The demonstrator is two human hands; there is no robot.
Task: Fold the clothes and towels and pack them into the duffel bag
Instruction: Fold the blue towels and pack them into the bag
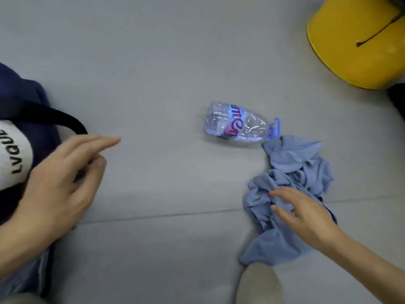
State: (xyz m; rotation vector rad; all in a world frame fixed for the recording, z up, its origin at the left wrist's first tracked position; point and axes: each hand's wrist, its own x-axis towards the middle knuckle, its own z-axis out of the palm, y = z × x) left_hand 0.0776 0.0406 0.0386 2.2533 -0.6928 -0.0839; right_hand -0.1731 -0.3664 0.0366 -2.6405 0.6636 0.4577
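Blue cloth (295, 156) crumpled at 4 o'clock, unfolded; right hand (304, 213) spread, fingertips touching it, no grip; left hand (59, 183) loose, empty, by duffel bag (32, 95) at 9 o'clock; folding, packing this piece probably remain.

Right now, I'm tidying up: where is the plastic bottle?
Head view: the plastic bottle lies on its side right of centre, cap end beside the crumpled blue cloth.

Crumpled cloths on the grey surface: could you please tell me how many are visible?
1: a crumpled light-blue cloth right of centre, under the right hand. Others may be hidden in the navy duffel bag at left.
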